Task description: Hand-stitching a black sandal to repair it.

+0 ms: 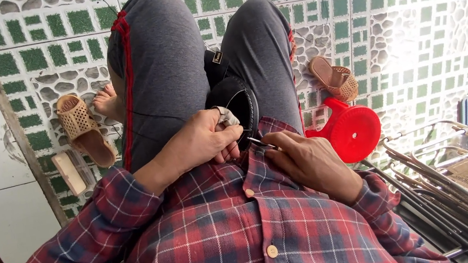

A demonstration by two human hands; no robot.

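Head view: a black leather shoe point(235, 106) sits wedged between the grey-trousered knees at centre, so both hands stay free. Left hand point(206, 141) clamps a pale cloth point(227, 116) against the shoe's rim to steady it. Right hand point(304, 161), at 4 o'clock of the shoe, pinches a thin metal awl point(261, 142) aimed at the edge, a dark thread point(232, 100) looping over the sole.
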